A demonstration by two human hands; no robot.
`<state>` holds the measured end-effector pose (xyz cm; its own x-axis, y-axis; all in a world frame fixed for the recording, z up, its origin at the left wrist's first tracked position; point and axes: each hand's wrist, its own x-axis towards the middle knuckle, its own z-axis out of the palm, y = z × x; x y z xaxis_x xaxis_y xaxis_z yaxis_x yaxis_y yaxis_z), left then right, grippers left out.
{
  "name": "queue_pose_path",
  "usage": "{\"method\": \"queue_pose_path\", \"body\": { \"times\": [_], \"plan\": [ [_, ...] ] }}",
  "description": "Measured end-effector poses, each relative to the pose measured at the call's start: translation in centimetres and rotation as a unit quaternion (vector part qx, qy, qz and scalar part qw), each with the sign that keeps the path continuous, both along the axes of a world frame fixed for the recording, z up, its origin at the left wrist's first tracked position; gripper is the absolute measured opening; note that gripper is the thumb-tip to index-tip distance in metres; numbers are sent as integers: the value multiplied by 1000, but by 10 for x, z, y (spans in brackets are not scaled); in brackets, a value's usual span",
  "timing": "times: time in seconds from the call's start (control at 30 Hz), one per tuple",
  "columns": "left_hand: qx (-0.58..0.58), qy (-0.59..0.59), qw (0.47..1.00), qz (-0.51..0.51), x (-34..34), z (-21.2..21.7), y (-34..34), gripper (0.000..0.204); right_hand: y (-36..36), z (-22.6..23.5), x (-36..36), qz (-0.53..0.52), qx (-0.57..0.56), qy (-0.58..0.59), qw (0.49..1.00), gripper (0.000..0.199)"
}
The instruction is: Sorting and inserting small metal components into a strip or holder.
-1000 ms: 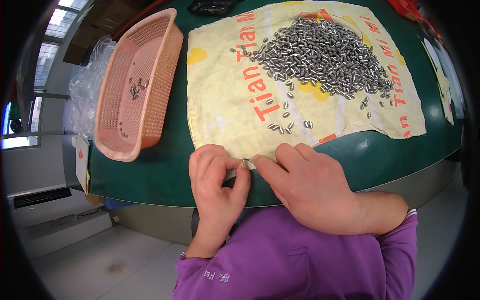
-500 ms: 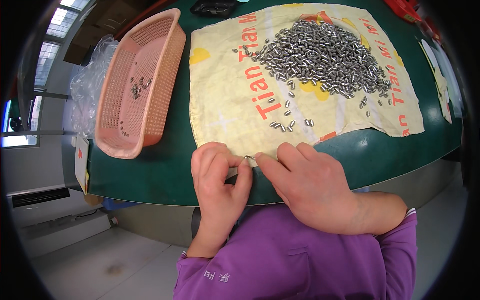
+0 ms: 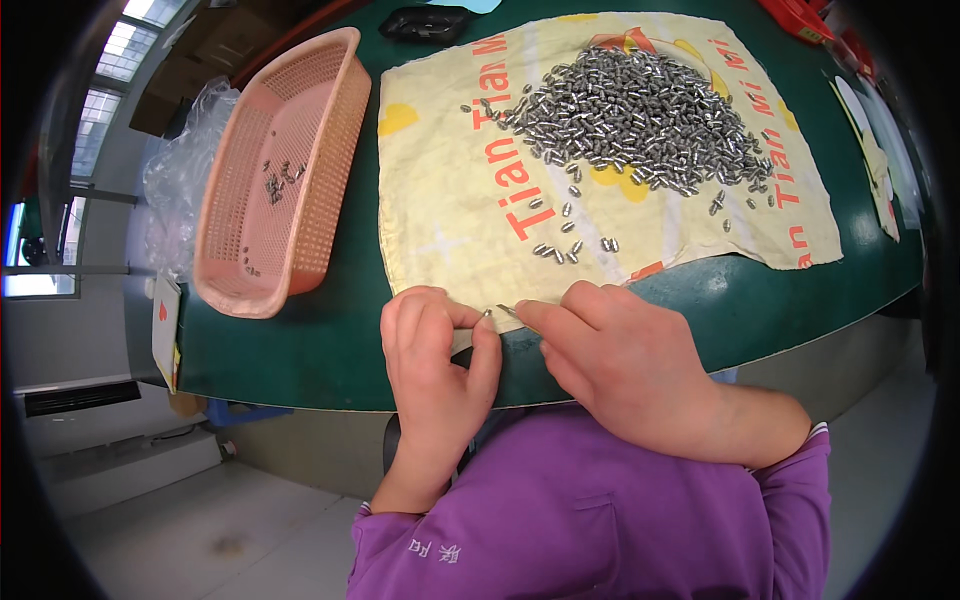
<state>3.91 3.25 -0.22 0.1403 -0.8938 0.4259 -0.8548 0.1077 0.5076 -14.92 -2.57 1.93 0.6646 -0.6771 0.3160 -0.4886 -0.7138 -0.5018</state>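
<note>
Between thumb and forefinger, my left hand (image 3: 432, 345) pinches a small silvery metal piece (image 3: 488, 313). Just to its right, my right hand (image 3: 630, 355) is closed on a thin pointed metal tool (image 3: 506, 310), whose tip sticks out toward that piece with a small gap between; most of the tool is hidden by the fingers. Both hands are over the near edge of a yellow printed cloth (image 3: 435, 185). Farther back on the cloth lies a big heap of small ribbed metal pieces (image 3: 640, 115), with several loose ones (image 3: 558, 252) strewn on its near side.
To the left stands a pink plastic basket (image 3: 335, 190) holding a few metal pieces, with a clear plastic bag (image 3: 185, 190) beyond it. A black object (image 3: 428, 22) sits at the back of the green table (image 3: 290, 350). A red item (image 3: 795, 18) is at the far right.
My right hand has drawn slightly to the right, so the tool's tip now shows apart from the piece in my left hand. The left hand has barely moved.
</note>
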Motion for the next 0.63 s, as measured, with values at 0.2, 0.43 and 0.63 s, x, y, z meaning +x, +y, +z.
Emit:
{"method": "queue_pose_path", "body": {
  "times": [0.2,0.43,0.63],
  "plan": [
    [13,-16,1000,12,0,1,2,22,-1,0,2,19,6,11,1000,29],
    [11,-17,1000,8,-3,3,0,20,-4,2,0,36,18,11,999,28],
    [16,-12,1000,4,-2,2,0,19,-4,1,3,38,27,45,998,44]
  ]
}}
